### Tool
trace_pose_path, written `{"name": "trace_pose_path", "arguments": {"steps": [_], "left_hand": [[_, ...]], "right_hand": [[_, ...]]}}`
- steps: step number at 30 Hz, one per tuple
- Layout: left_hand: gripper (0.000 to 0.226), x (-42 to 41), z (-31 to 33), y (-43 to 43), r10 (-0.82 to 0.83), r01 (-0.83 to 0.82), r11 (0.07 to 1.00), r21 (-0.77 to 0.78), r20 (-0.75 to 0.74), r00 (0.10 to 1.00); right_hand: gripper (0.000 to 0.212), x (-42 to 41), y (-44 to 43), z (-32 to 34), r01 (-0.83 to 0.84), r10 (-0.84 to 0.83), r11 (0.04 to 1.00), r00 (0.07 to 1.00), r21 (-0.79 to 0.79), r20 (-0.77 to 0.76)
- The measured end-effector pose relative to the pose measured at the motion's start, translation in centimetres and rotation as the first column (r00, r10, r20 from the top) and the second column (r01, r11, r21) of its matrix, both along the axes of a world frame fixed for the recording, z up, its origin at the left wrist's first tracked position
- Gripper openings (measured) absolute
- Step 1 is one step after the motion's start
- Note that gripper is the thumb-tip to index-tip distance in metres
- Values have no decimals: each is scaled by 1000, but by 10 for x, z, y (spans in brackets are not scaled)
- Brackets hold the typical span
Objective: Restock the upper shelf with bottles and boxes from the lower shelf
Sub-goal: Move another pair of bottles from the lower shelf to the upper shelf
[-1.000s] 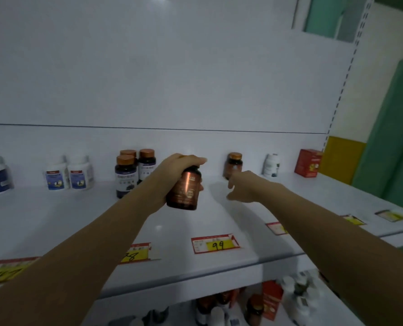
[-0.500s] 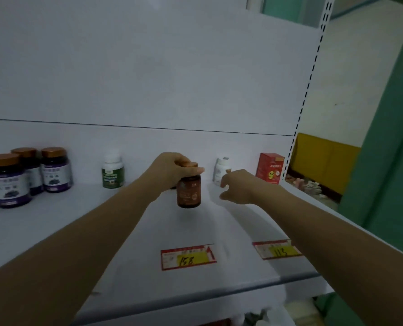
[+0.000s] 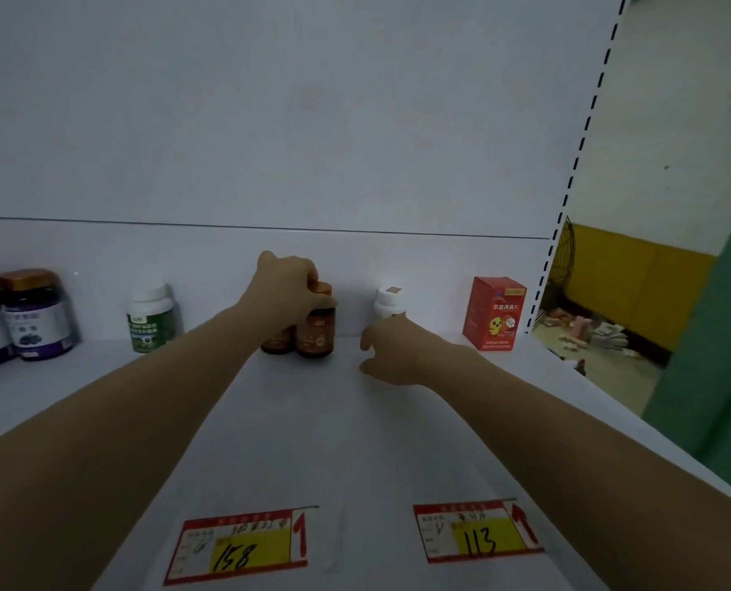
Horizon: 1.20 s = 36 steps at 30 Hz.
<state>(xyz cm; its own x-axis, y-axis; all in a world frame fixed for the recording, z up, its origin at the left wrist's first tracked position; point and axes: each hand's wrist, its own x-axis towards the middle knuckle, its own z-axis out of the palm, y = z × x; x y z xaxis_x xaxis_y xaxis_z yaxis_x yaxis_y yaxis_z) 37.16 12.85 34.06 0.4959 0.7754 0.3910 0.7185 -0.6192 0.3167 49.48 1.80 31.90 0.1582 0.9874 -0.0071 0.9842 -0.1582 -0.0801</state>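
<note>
Your amber-brown bottle with the orange screw cap [image 3: 316, 330] stands upright at the back of the white upper shelf [image 3: 312, 441]. Its base is at the shelf surface, though this angle does not show whether its full weight is down. Your left hand [image 3: 287, 287] grasps it from above, fingers wrapped round the cap. That top grip likely lets you lower it among neighbours without knocking them.

It sits just beside a second amber-brown bottle [image 3: 276, 341], half hidden by your forearm, touching or nearly so. This groups like with like, in line with the red-and-yellow price tag marked 158 [image 3: 240, 546] near the shelf's front.

Your right hand [image 3: 391, 349] is released, fingers loosely curled on nothing. It is low over the shelf just right of the pair, probably ready to steady them. Behind it stands a white bottle with a white cap [image 3: 390, 298], then a red cardboard box [image 3: 495, 317] near the shelf's end, in line with the price tag marked 113 [image 3: 478, 535].

To the left are a white bottle with a green label [image 3: 152, 315] and dark bottles with purple labels [image 3: 35, 313], all set well back near the wall panel.
</note>
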Motion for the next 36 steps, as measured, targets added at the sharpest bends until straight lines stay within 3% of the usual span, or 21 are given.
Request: {"name": "trace_pose_path", "arguments": {"steps": [10, 26, 30, 36], "left_hand": [[51, 10, -9, 21, 69, -41, 984, 174, -158, 985], [57, 8, -17, 11, 113, -29, 911, 411, -183, 976], [49, -1, -17, 1, 81, -40, 916, 400, -85, 993], [33, -21, -18, -31, 90, -45, 978, 202, -221, 971]], "right_hand": [[36, 8, 12, -3, -27, 27, 1000, 999, -10, 41], [37, -6, 6, -2, 8, -7, 999, 999, -33, 46], [36, -10, -3, 0, 25, -23, 999, 998, -31, 62], [37, -15, -32, 5, 54, -52, 998, 993, -18, 107]]}}
